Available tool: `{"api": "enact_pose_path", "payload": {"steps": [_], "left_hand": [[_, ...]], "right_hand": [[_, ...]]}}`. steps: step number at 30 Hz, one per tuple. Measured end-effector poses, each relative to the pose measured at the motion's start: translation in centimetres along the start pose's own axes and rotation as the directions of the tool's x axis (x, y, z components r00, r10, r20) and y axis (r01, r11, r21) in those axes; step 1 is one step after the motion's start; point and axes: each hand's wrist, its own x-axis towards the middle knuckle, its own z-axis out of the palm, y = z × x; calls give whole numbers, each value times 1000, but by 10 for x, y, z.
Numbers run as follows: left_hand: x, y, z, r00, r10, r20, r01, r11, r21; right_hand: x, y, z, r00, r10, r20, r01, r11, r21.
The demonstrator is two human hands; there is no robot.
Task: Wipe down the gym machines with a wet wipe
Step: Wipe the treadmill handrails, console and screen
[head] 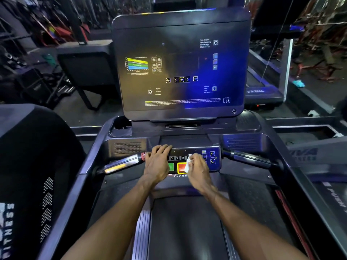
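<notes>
So I'm standing on this big treadmill (187, 222), belt running straight away from me toward the tall console screen (180, 62), which is dark apart from a few icons. Below that sits the control panel (212, 156), with a green button (171, 166) and a red button (181, 167) side by side. There's a cup holder (121, 124) at the console's left; can't tell what's in it. My left hand (156, 162) lies flat on the panel, fingers straight. My right hand (198, 166) has its grip pinched on the crumpled wet wipe (189, 163), bunched over the red button.
</notes>
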Motion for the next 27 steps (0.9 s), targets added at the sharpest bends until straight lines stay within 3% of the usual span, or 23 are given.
{"api": "enact_pose_path", "payload": {"steps": [4, 9, 13, 15, 17, 19, 21, 25, 27], "left_hand": [[8, -5, -9, 999, 26, 33, -26, 1000, -14], [9, -12, -12, 999, 39, 37, -37, 997, -68], [6, -14, -9, 1000, 24, 20, -23, 997, -77], [5, -15, -9, 999, 24, 22, -22, 997, -78], [5, -17, -9, 999, 35, 39, -32, 997, -73], [6, -19, -10, 998, 43, 46, -40, 998, -57], [9, -17, -9, 998, 43, 43, -42, 999, -23], [20, -1, -7, 998, 57, 5, -57, 998, 24], [28, 8, -5, 996, 93, 2, -93, 996, 19]], "right_hand": [[-2, 8, -4, 988, -124, 96, 134, 985, -107], [-6, 3, 8, 999, -34, -14, 31, 985, -169], [-15, -40, 34, 933, -267, 240, 324, 915, -241], [-11, -36, 32, 924, -302, 236, 359, 897, -257], [-5, -17, 23, 957, -257, 132, 285, 918, -277], [0, 2, 7, 994, -105, -39, 95, 973, -211], [0, 9, -5, 994, 10, -111, -27, 988, -149], [6, 12, -16, 994, -106, -3, 101, 960, -263], [29, 19, -32, 997, -51, -52, 36, 964, -262]]}}
